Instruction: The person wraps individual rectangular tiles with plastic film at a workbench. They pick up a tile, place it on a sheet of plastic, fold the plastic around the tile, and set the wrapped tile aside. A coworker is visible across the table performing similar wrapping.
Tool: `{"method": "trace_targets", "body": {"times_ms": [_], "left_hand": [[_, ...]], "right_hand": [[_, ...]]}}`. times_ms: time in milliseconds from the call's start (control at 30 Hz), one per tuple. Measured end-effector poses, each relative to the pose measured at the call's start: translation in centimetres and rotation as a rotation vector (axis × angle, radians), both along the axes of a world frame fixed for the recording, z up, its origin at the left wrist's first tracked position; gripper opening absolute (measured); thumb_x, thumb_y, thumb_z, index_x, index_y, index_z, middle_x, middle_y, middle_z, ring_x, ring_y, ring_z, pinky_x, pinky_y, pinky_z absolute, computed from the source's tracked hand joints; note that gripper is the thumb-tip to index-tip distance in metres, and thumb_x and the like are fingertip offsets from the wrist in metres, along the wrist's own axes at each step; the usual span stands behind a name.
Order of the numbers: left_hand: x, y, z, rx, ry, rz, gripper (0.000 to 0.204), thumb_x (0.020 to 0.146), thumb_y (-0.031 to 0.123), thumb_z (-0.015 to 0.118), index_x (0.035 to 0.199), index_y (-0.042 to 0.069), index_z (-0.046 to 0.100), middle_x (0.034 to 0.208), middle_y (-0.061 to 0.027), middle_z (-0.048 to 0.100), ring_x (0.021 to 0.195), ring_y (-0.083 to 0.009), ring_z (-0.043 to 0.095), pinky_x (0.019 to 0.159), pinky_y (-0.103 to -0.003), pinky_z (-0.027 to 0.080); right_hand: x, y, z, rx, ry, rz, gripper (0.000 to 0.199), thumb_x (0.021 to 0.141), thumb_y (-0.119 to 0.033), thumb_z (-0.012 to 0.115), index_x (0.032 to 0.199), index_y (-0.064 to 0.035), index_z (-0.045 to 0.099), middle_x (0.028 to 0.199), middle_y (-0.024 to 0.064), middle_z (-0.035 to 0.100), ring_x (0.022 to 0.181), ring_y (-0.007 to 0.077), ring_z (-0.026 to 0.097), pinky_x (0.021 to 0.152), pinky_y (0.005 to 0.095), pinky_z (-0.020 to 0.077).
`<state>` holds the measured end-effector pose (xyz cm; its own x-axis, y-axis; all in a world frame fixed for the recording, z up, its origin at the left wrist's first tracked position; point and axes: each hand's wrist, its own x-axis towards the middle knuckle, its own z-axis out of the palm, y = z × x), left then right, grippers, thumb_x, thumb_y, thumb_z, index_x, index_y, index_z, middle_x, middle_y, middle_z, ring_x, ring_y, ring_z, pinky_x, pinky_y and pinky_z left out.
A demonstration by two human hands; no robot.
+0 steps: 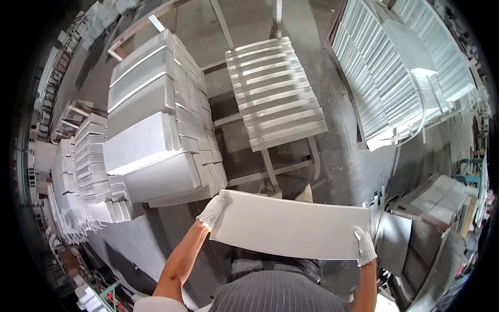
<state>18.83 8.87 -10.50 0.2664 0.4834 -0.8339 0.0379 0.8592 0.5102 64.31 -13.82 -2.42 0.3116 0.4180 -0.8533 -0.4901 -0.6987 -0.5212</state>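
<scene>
A long flat white panel is held level in front of my waist, with a hand at each short end. My left hand, in a white knit glove, grips its left end near the upper corner. On the right end, my right hand, gloved the same way, has its fingers over the edge; the thumb side rests on the top face. Parts of both hands are hidden beneath the panel. Just beyond it stands a low metal frame carrying a row of white slats.
Tall stacks of white panels stand at the left, close to my left hand. At the far right, a rack holds many upright thin sheets. A worn bin with pale pieces is at the lower right. Grey concrete floor lies between them.
</scene>
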Motion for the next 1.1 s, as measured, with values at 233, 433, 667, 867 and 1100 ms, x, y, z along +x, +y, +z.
{"method": "trace_targets", "body": {"times_ms": [233,433,667,867,1100], "left_hand": [[5.0,0.8,-8.0,-0.091,-0.100,0.293,0.072,0.093,0.065,0.043,0.127,0.004,0.056,0.116,-0.0083,0.064,0.106,-0.0188,0.061,0.093,-0.036,0.050],[13.1,5.0,-19.5,-0.257,-0.017,0.431,0.092,0.089,0.079,0.025,0.138,0.006,0.050,0.132,-0.0105,0.058,0.120,-0.0238,0.055,0.103,-0.039,0.044],[11.5,5.5,-36.9,-0.217,0.123,0.516,0.088,0.092,0.076,0.021,0.132,0.006,0.055,0.123,-0.0077,0.063,0.111,-0.0215,0.060,0.096,-0.036,0.049],[13.5,9.1,-45.0,-0.222,0.183,0.497,0.086,0.092,0.076,0.024,0.131,0.007,0.055,0.122,-0.0079,0.063,0.110,-0.0210,0.060,0.093,-0.035,0.049],[11.0,9.6,-54.7,-0.042,0.329,0.455,0.086,0.092,0.075,0.029,0.144,0.009,0.044,0.139,-0.0087,0.052,0.121,-0.0246,0.052,0.102,-0.038,0.042]], "right_hand": [[8.6,8.6,-12.4,-0.025,-0.057,0.247,0.049,0.091,-0.021,0.063,0.133,0.0008,0.051,0.120,0.0066,0.060,0.108,0.0166,0.057,0.093,0.0309,0.0457],[19.6,16.4,-26.6,0.077,-0.029,0.336,0.054,0.089,-0.026,0.066,0.133,0.0002,0.049,0.120,0.0064,0.060,0.109,0.0155,0.056,0.092,0.0312,0.0472],[16.1,22.5,-41.4,0.010,-0.008,0.358,0.048,0.091,-0.014,0.063,0.135,-0.0020,0.047,0.117,0.0053,0.059,0.102,0.0143,0.057,0.086,0.0300,0.0490],[17.2,24.5,-53.2,0.084,-0.014,0.401,0.042,0.092,-0.015,0.064,0.129,-0.0010,0.050,0.110,0.0040,0.061,0.095,0.0116,0.057,0.083,0.0283,0.0496],[16.2,26.4,-61.7,0.083,-0.113,0.437,0.047,0.091,-0.020,0.067,0.131,-0.0005,0.051,0.114,0.0068,0.063,0.100,0.0145,0.059,0.086,0.0301,0.0497]]}}
